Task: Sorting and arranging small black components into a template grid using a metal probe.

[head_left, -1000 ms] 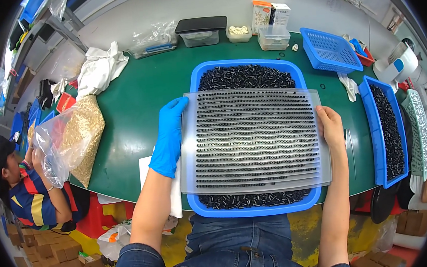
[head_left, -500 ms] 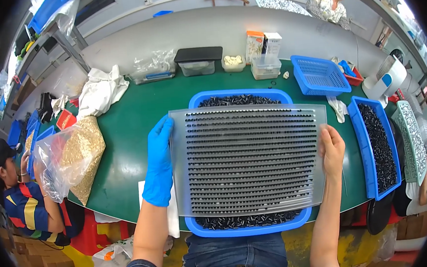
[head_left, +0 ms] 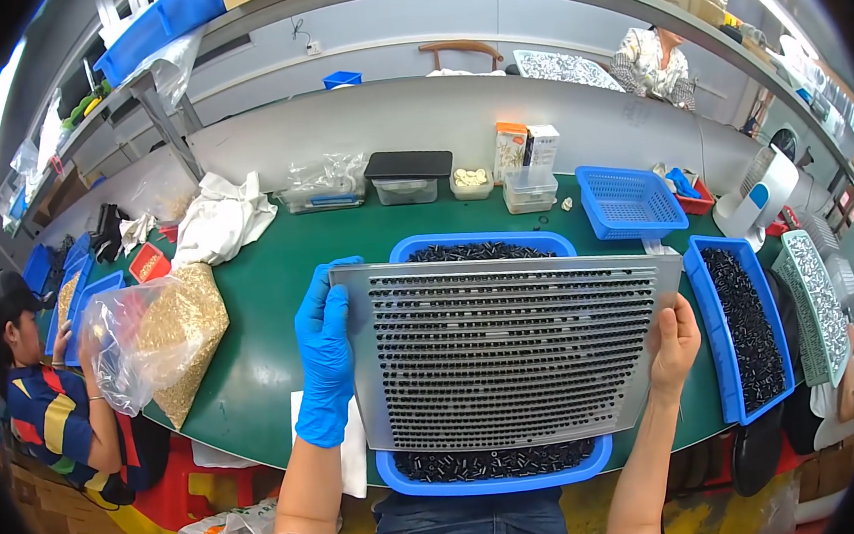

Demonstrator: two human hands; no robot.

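Note:
A clear plastic plate (head_left: pixel 514 355) with rows of holes, most of them filled with small black pieces, is held up between my two hands. Gloved in blue, my left hand (head_left: pixel 324 360) grips its left edge near the upper corner. My bare right hand (head_left: pixel 674 348) has its fingers closed on the right edge. Under the plate sits a blue tray (head_left: pixel 504 480) of loose short black tubes (head_left: pixel 497 459); the plate covers the tray's middle. Some lighter spots show among the rows.
A bag of gold-coloured small parts (head_left: pixel 192 336) leans at the left. An empty blue basket (head_left: pixel 632 201) and a blue bin of black tubes (head_left: pixel 743 332) stand right. Lidded boxes (head_left: pixel 408 176) line the back. Co-workers sit at left, right and far back.
My view has tilted up, so the table sits lower in the picture. The plate's far edge looks raised and its rows slant more. Both hands keep their hold on it.

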